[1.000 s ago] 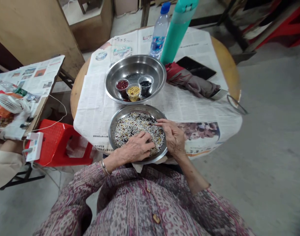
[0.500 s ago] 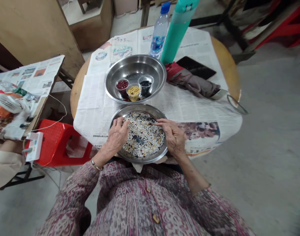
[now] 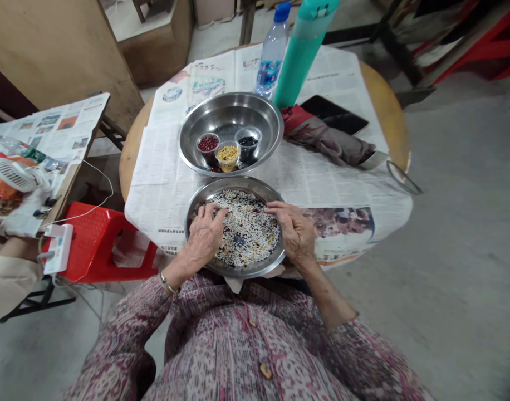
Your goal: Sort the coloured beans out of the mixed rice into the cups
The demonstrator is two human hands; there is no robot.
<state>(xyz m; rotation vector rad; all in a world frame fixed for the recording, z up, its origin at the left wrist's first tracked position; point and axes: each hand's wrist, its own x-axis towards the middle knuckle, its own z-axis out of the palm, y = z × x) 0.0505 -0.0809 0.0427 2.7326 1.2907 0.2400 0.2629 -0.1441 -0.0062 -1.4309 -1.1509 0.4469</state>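
A round metal pan holds a spread of mixed grains, mostly white with black, yellow and dark red ones among them. My left hand reaches over the pan's left side, fingers bent down at the grains and thumb apart; the fingertips are partly hidden. At the right rim rests my right hand, its index finger stretched over the grains and the other fingers curled. Beyond the pan, a larger metal basin contains a cup of red beans, a cup of yellow grains and a cup of black beans.
Newspaper covers the round table. At the back stand a plastic water bottle and a green bottle. A folded umbrella lies by a black tablet. A red stool and power strip are left.
My left hand has moved right, from the pan's left edge further over the grains. A dark bare patch in the grains has become smaller. My right hand stays in place.
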